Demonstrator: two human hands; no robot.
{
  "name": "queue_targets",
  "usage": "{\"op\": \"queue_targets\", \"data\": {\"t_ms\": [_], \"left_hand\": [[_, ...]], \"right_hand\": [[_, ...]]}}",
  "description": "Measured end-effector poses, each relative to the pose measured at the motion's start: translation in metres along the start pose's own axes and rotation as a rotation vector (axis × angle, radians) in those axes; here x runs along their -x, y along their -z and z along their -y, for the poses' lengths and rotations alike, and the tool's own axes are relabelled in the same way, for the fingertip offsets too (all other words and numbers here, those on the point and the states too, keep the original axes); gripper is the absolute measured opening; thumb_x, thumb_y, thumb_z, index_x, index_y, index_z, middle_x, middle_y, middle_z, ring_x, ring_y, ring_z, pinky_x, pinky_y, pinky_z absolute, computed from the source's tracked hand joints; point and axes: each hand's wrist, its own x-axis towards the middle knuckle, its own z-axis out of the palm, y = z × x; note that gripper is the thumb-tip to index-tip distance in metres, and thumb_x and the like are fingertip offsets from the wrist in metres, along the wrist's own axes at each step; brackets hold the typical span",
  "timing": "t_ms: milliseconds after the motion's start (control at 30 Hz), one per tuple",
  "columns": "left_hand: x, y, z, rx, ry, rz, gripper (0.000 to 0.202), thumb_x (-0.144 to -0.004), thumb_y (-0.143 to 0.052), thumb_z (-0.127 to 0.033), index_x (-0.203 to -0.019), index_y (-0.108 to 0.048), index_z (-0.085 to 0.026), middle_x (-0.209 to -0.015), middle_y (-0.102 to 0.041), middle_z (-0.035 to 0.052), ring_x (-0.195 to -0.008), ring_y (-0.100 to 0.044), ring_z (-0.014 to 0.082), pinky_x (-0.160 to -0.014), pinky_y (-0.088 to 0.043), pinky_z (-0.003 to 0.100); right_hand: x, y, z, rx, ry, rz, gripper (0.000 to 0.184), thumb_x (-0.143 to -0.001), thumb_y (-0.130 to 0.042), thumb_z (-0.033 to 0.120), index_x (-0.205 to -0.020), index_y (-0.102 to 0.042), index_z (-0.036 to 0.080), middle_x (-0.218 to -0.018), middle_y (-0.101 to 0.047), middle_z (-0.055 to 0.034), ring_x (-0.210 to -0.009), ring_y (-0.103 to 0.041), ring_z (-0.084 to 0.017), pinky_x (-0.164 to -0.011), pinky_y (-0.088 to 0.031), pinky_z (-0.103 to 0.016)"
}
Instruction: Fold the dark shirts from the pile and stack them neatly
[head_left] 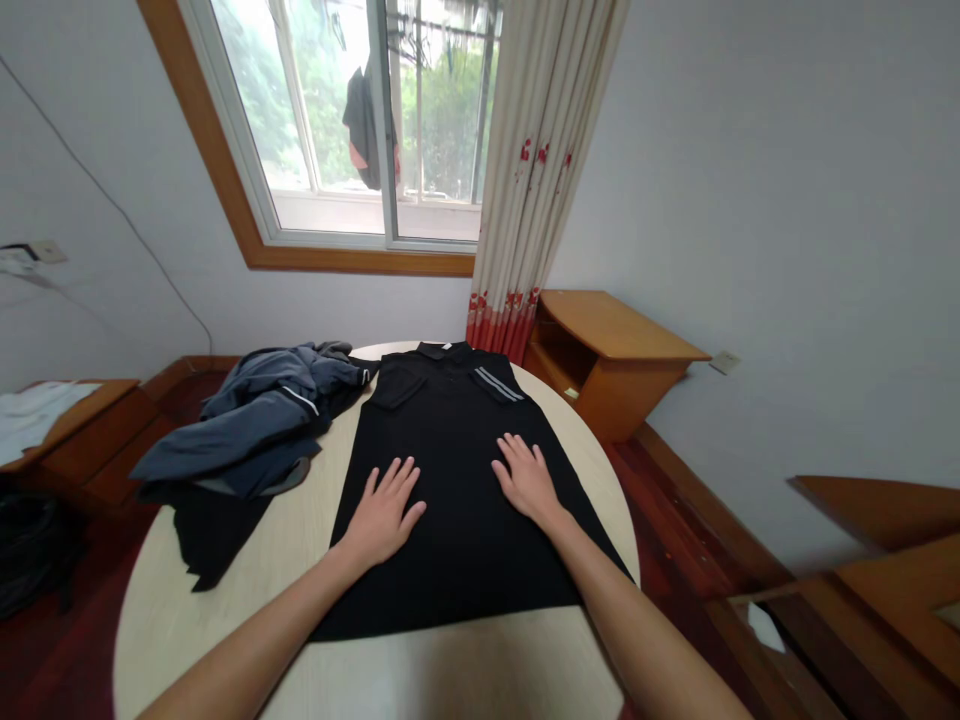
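Observation:
A black polo shirt [457,540] lies spread on the round table, collar toward the window and hem toward me. Both its short sleeves are folded inward over the front; the right one shows two grey stripes. My left hand [385,512] rests flat on the left half of the shirt, fingers spread. On the right half lies my right hand [527,478], palm down and fingers apart. Neither hand grips the cloth.
A heap of dark blue and grey clothes [259,410] sits on the left of the pale round table [450,680]. Beyond it are a wooden cabinet [622,330], a long curtain [540,170] and a window [360,120]. Another low cabinet [97,430] stands at left.

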Motion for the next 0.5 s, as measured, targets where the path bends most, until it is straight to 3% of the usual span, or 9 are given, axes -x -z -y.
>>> {"op": "queue_targets", "data": {"t_ms": [100,167,233,333,433,500], "left_hand": [[0.005,0.002,-0.034,0.043,-0.117,0.052,0.059,-0.102,-0.033,-0.051,-0.154,-0.038,-0.022,-0.162,-0.028,0.0065,-0.151,-0.023,0.0273,-0.12,-0.022,0.056],[0.013,0.005,-0.04,0.044,-0.131,0.085,0.059,-0.102,-0.033,-0.051,-0.154,-0.037,-0.023,-0.162,-0.027,0.006,-0.151,-0.023,0.0278,-0.12,-0.022,0.056],[0.026,0.007,-0.031,0.034,-0.116,0.085,0.059,-0.102,-0.032,-0.052,-0.154,-0.036,-0.025,-0.163,-0.027,0.0052,-0.151,-0.023,0.0279,-0.12,-0.021,0.057],[0.053,0.01,-0.006,0.019,-0.073,0.041,0.06,-0.101,-0.032,-0.054,-0.155,-0.035,-0.027,-0.162,-0.029,0.0047,-0.15,-0.025,0.0272,-0.12,-0.023,0.055],[0.078,0.011,0.016,0.002,0.02,-0.009,0.06,-0.1,-0.036,-0.053,-0.153,-0.039,-0.027,-0.16,-0.034,0.0061,-0.149,-0.029,0.0284,-0.118,-0.026,0.055],[0.089,0.013,0.023,-0.001,0.109,-0.05,0.058,-0.099,-0.04,-0.05,-0.15,-0.045,-0.023,-0.159,-0.038,0.0091,-0.146,-0.035,0.0303,-0.116,-0.031,0.055]], "right_hand": [[0.018,-0.009,0.039,-0.065,0.205,0.056,0.057,-0.101,-0.036,0.045,-0.152,-0.04,0.02,-0.161,-0.032,-0.0083,-0.151,-0.022,-0.023,-0.122,-0.014,-0.048],[0.031,-0.012,0.047,-0.066,0.246,0.088,0.058,-0.1,-0.038,0.048,-0.152,-0.04,0.021,-0.162,-0.03,-0.0075,-0.151,-0.021,-0.024,-0.122,-0.014,-0.048],[0.042,-0.01,0.036,-0.048,0.216,0.095,0.06,-0.101,-0.036,0.051,-0.153,-0.039,0.021,-0.162,-0.028,-0.0067,-0.152,-0.019,-0.025,-0.122,-0.014,-0.049],[0.056,-0.003,-0.002,-0.008,0.13,0.087,0.061,-0.101,-0.032,0.054,-0.154,-0.037,0.022,-0.162,-0.028,-0.0065,-0.152,-0.019,-0.024,-0.122,-0.014,-0.049],[0.066,0.003,-0.035,0.041,0.017,0.057,0.061,-0.101,-0.033,0.052,-0.154,-0.037,0.021,-0.162,-0.029,-0.008,-0.152,-0.02,-0.025,-0.122,-0.016,-0.05],[0.068,0.006,-0.043,0.058,-0.056,0.038,0.059,-0.101,-0.036,0.048,-0.152,-0.041,0.018,-0.161,-0.031,-0.0103,-0.151,-0.021,-0.026,-0.121,-0.017,-0.05]]}}
